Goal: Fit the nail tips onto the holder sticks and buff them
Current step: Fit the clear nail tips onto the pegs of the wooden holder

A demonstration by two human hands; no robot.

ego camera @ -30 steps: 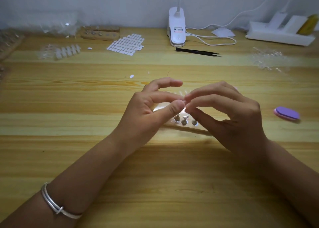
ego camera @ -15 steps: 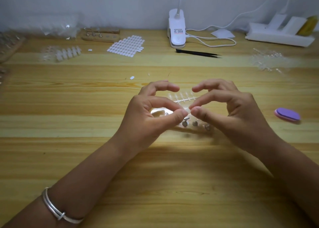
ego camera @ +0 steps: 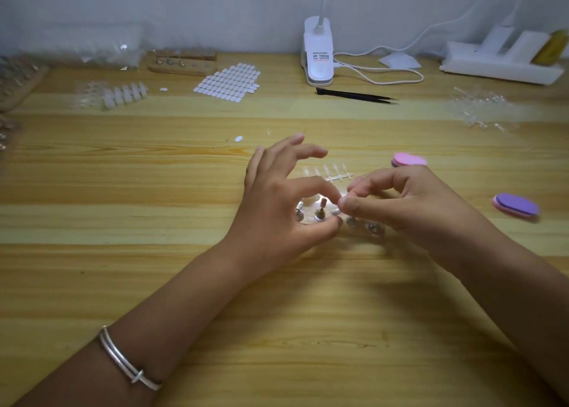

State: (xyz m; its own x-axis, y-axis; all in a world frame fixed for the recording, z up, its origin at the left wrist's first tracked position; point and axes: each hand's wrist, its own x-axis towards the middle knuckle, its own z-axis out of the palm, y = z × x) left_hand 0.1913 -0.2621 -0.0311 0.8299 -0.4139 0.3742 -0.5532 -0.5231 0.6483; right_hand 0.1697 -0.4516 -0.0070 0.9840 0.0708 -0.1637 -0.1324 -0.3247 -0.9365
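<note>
The fitting step seemed in hand. The right hand (ego camera: 409, 203) pinched a small clear nail tip (ego camera: 342, 196) between thumb and forefinger, just at three o'clock of the holder sticks (ego camera: 320, 213) standing mid-table. The left hand (ego camera: 283, 209) curled thumb and forefinger around those sticks; whether it gripped one could not be told. The next move called for seating the tip squarely on a stick's head. The purple buffer (ego camera: 515, 205) lay farther out at three o'clock.

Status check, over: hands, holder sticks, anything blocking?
Left hand and right hand fingertips touching over holder sticks; pinched item too small to tell. Nail tip strip just behind them. Purple buffer off right, untouched. Nothing blocking.
</note>
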